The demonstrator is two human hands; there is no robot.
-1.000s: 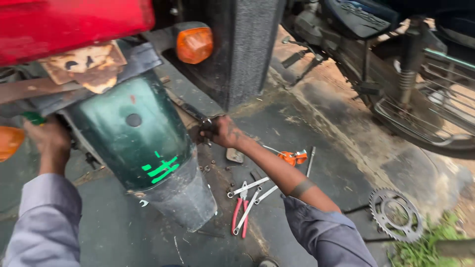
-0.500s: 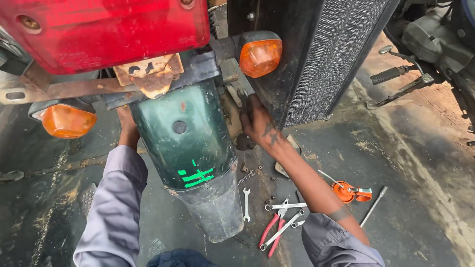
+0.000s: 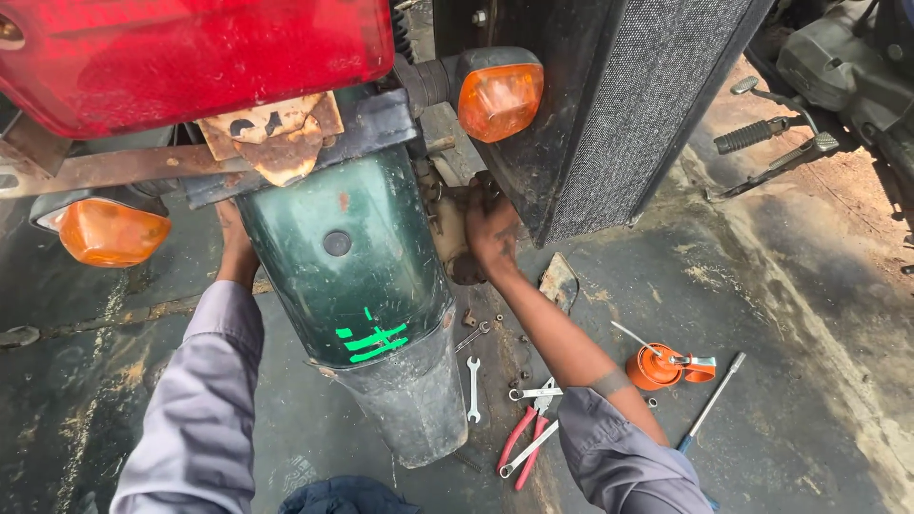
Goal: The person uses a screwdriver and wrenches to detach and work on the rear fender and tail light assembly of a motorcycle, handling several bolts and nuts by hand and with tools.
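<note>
I reach both sides of the green rear mudguard (image 3: pixel 367 276), my right hand (image 3: pixel 490 233) gripping the greasy rear hub part (image 3: pixel 447 224) and my left hand (image 3: pixel 231 243) too hidden behind it to tell its grip, so I judge next I need a steady pull.

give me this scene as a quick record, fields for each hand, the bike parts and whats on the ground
left hand: reaches up behind the left side of the green rear mudguard; fingers hidden
right hand: grimy, pressed on the greasy part at the mudguard's right side; grip cannot be told
above: red tail light, two orange indicators, rusty bracket
ground tools: small spanner, red-handled pliers, screwdriver, orange oil can
small parts: nuts and bolts scattered by the spanner
floor: dark wet concrete
</note>
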